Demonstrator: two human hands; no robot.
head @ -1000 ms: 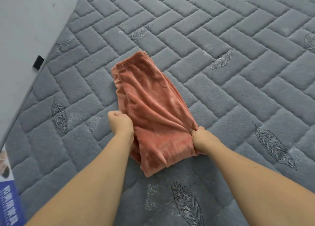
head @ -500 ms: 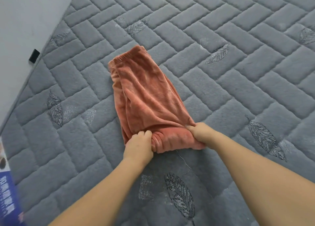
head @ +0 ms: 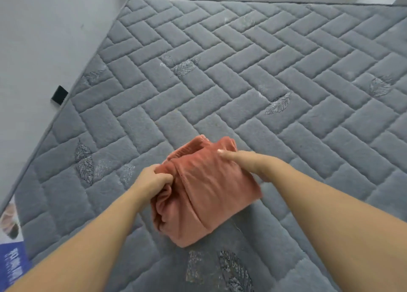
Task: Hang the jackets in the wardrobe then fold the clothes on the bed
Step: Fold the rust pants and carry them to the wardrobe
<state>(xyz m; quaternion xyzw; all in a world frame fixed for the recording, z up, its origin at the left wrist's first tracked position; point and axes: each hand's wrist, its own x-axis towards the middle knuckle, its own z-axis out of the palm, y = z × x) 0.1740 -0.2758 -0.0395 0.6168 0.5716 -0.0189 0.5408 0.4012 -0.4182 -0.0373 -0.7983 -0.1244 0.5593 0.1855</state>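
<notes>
Terracotta fleece garment (head: 204, 194), folded compact on the bed (head: 242, 82), sits between both hands: left hand (head: 152, 179) pinches its edge, right hand (head: 248, 161) presses flat-fingered on top.

A home bedroom: a grey quilted mattress (head: 242, 82) with stitched leaf motifs fills the frame, plain wall (head: 44, 38) at upper left.

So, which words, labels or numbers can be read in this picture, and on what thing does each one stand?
Blue and white printed package at the bed's lower left corner: white characters on the blue part, too blurred to read.
Black tab at the mattress edge: no text visible.
Orange garment: no label shows.
</notes>
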